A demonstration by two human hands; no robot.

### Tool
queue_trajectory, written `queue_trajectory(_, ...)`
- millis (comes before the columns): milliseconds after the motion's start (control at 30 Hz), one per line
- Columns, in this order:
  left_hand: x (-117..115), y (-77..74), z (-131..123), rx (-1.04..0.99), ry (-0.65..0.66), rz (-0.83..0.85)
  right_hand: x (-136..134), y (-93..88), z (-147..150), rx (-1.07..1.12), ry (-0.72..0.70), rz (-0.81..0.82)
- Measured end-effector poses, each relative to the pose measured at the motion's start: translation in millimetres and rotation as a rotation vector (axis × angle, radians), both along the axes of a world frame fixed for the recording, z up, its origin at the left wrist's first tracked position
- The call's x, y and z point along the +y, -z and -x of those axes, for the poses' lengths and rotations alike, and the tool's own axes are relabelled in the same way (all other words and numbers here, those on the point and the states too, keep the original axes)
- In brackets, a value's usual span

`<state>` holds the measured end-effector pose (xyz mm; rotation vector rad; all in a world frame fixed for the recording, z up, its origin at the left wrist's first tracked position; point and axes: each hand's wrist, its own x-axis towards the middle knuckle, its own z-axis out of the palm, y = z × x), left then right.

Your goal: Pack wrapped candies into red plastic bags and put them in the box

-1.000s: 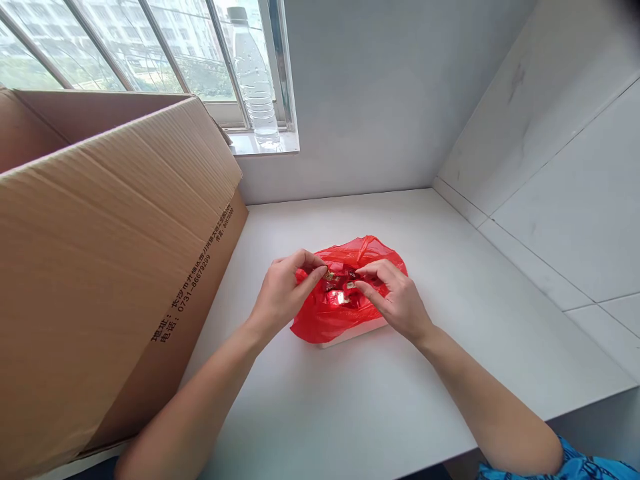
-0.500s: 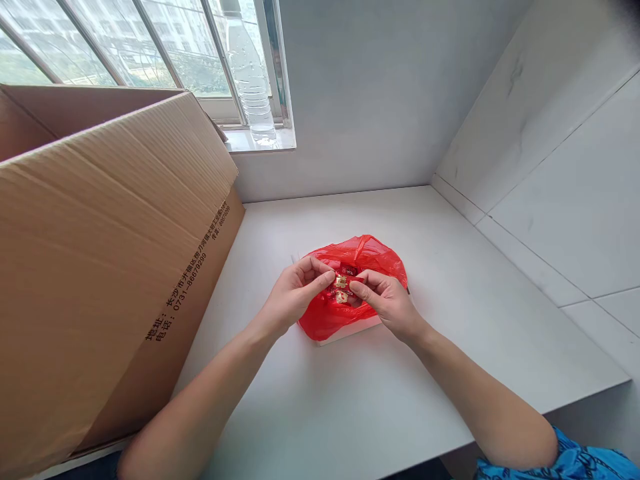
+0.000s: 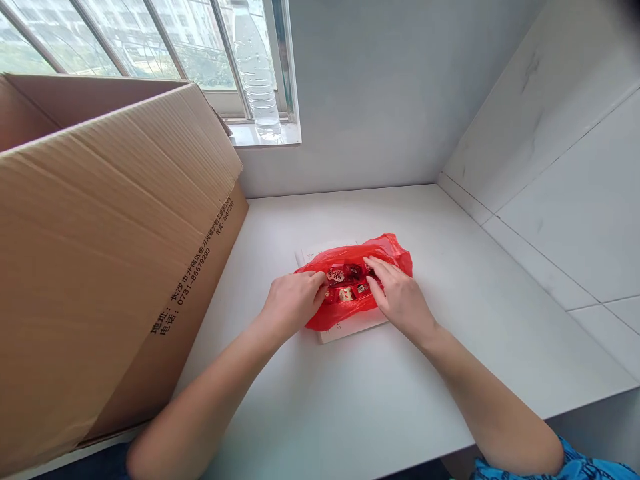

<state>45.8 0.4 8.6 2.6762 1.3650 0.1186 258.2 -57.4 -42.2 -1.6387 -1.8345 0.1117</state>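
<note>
A thin red plastic bag (image 3: pixel 350 309) lies on the white table with its mouth open upward. Several small red wrapped candies (image 3: pixel 345 294), some with gold or white print, lie side by side inside. My left hand (image 3: pixel 294 301) is at the bag's left edge, fingers curled together against the candies; what they pinch is hidden. On the right side, my right hand (image 3: pixel 401 297) reaches into the opening with thumb and fingers apart, its fingertips touching the candies there. Under the bag is a flat white box or book (image 3: pixel 333 333) with printed marks.
A big cardboard box (image 3: pixel 115 247), open at the top, stands to the left on the table (image 3: pixel 320 407). A clear water bottle (image 3: pixel 261 87) is upright on the sill by the barred window (image 3: pixel 150 40). Grey wall and white tiles (image 3: pixel 560 200) border the back and right.
Both hands have parted from the red and gold candy they held between them. The left fingers curled downward, the right fingers spread, and the bag's mouth became flatter and wider, showing more candies.
</note>
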Motion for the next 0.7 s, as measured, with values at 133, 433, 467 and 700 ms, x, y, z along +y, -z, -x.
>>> queue_trajectory(133, -0.4, 3.1, 0.7, 0.102, 0.019, -0.050, -0.3, 1.4, -4.6, -0.097, -0.036, -0.025)
queue_trajectory(433, -0.7, 5.7, 4.1, 0.071, 0.062, -0.030, -4.8, -1.1, -1.6, -0.247, -0.068, 0.035)
queue_trajectory(467, -1.6, 5.0, 3.7, 0.076, 0.060, -0.029, -4.7, -0.2, -1.5, -0.265, -0.055, 0.043)
queue_trajectory(700, -4.0, 10.9, -10.7, -0.064, -0.046, -0.090, 5.5, 6.1, 6.9, -0.197, -0.011, 0.004)
